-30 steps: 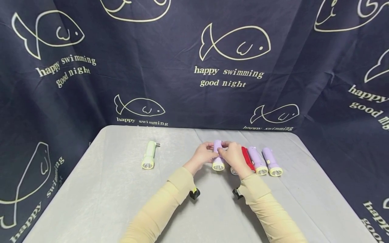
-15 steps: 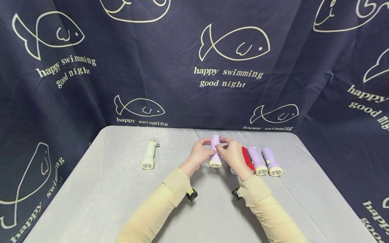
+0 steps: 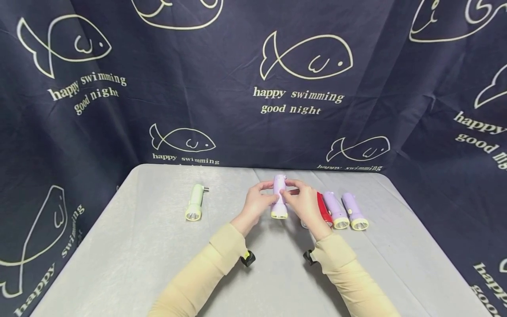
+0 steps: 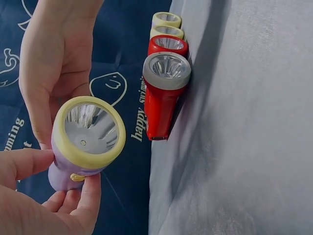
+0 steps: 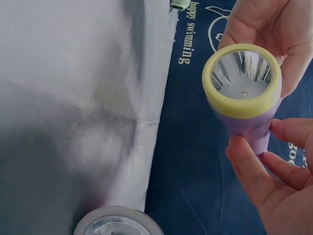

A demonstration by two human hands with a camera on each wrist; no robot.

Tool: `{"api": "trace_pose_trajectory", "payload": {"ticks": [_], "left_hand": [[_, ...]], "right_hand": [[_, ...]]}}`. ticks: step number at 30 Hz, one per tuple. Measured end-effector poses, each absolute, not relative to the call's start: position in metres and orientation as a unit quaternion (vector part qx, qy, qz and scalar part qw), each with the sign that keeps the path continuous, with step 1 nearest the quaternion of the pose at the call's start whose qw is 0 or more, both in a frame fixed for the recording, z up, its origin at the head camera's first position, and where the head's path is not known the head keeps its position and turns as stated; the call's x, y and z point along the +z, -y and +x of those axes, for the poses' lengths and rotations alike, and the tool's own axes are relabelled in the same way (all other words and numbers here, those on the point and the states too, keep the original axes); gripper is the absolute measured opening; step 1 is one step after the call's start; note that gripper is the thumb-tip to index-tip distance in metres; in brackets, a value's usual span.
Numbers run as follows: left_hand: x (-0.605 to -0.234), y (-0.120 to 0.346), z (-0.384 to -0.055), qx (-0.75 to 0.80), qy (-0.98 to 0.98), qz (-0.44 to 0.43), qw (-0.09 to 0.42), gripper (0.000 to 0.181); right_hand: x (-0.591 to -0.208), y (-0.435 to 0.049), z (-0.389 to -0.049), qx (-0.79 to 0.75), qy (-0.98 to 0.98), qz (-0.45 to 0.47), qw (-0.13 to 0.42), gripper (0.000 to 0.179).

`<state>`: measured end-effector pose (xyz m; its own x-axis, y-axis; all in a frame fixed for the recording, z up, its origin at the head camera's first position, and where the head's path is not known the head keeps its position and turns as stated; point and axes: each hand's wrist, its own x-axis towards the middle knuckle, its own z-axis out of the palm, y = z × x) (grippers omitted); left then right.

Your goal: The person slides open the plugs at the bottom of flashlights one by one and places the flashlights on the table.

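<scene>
The cylindrical purple plastic flashlight with a pale-yellow rim (image 3: 279,206) could twist or slip if the left hand (image 3: 255,203) or right hand (image 3: 305,203) loosened first, its round body being only pinched. Both hands clamp it; it is between them, above the worktop (image 3: 158,246), left of a grey-rimmed red plastic flashlight (image 4: 162,110).

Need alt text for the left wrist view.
A person's left hand and right hand hold a purple flashlight with a yellow rim, its lens toward the camera. Near the top middle, two red flashlights and two yellow-rimmed flashlights sit in a row on a gray table, dark blue fish-print fabric behind.
</scene>
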<state>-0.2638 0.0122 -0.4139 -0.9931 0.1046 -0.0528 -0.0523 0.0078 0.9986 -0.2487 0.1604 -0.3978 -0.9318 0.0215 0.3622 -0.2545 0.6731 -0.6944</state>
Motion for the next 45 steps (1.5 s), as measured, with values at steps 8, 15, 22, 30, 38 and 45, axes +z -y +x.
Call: {"api": "trace_pose_trajectory", "payload": {"ticks": [8, 15, 22, 30, 38, 45], "left_hand": [[-0.411, -0.009, -0.259, 0.72, -0.692, 0.025, 0.055, 0.046], [-0.413, -0.007, -0.256, 0.728, -0.683, 0.023, 0.058, 0.046], [-0.415, -0.006, -0.255, 0.73, -0.681, 0.02, 0.045, 0.046], [-0.416, -0.005, -0.254, 0.729, -0.683, 0.025, 0.036, 0.045], [-0.414, -0.003, -0.251, 0.727, -0.686, 0.037, 0.018, 0.047], [-0.415, -0.003, -0.249, 0.727, -0.685, 0.048, 0.01, 0.053]], "right_hand": [[-0.403, -0.161, -0.247, 0.43, 0.877, 0.083, 0.199, 0.033], [-0.407, -0.161, -0.244, 0.447, 0.866, 0.087, 0.205, 0.033], [-0.409, -0.16, -0.243, 0.451, 0.86, 0.098, 0.217, 0.033], [-0.408, -0.159, -0.242, 0.463, 0.852, 0.103, 0.221, 0.032], [-0.405, -0.157, -0.242, 0.523, 0.826, 0.091, 0.191, 0.03], [-0.403, -0.158, -0.243, 0.597, 0.786, 0.075, 0.143, 0.033]]}}
